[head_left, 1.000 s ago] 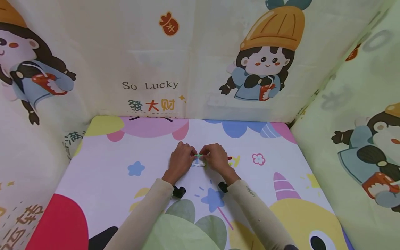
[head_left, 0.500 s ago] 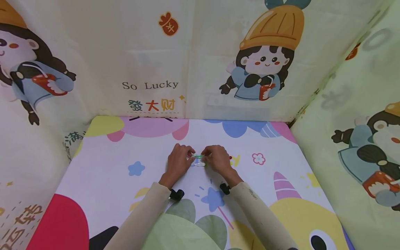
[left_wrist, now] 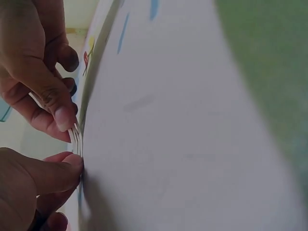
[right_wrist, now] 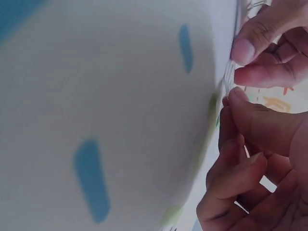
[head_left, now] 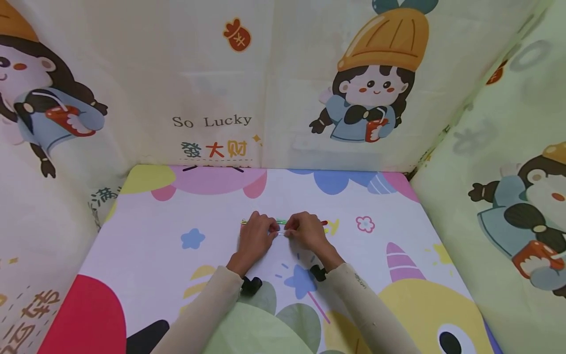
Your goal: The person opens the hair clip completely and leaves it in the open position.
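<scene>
Both hands meet near the table's middle over a small white wire piece [left_wrist: 77, 139] that looks like a paper clip. My left hand [head_left: 256, 236] pinches its left end between thumb and forefinger. The thumb and forefinger of my right hand [head_left: 308, 231] pinch the other end. Just beyond the fingers, a thin green piece [head_left: 281, 221], likely another clip, lies on the table. Red [head_left: 325, 223] and yellow [head_left: 243, 222] bits show past the hands; the hands partly cover these.
The tabletop [head_left: 155, 255] wears a printed cartoon cover. A patterned cloth wall [head_left: 283, 98] rises behind it, with further cloth on both sides. Small black wrist cameras [head_left: 251, 286] sit at the cuffs.
The green piece, earlier between both hands, now lies on the table farther back. Both hands have shifted slightly toward the body and taken hold of the white wire piece.
</scene>
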Motion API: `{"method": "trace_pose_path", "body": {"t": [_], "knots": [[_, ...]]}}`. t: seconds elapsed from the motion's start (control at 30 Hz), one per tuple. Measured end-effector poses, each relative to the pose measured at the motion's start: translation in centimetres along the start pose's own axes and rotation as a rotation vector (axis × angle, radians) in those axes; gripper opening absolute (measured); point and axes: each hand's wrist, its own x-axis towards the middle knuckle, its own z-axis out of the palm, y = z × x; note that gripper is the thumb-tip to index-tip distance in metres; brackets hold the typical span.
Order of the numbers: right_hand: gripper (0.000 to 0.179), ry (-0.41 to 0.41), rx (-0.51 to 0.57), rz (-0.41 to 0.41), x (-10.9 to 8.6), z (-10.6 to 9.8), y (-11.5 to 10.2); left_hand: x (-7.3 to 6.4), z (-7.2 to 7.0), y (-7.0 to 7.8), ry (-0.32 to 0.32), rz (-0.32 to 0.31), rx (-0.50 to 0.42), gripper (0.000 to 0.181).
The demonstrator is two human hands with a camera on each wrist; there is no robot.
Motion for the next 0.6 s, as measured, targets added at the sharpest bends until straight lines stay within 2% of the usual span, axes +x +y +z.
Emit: {"method": "trace_pose_path", "body": {"t": [0.17, 0.3, 0.47, 0.6], "knots": [[0.004, -0.033, 0.074, 0.035, 0.0, 0.0, 0.0, -0.1, 0.2, -0.4, 0.009, -0.005, -0.040, 0.010], [0.007, -0.027, 0.111, 0.028, 0.0, 0.0, 0.1, -0.2, 0.0, -0.5, 0.028, -0.029, -0.112, 0.010], [0.010, 0.000, 0.191, -0.016, -0.2, -0.2, 0.2, -0.4, -0.5, -0.6, 0.036, -0.079, -0.282, 0.012], [0.004, 0.021, 0.282, -0.059, -0.3, -0.2, 0.4, -0.4, -0.8, -0.9, 0.033, -0.118, -0.479, 0.014]]}}
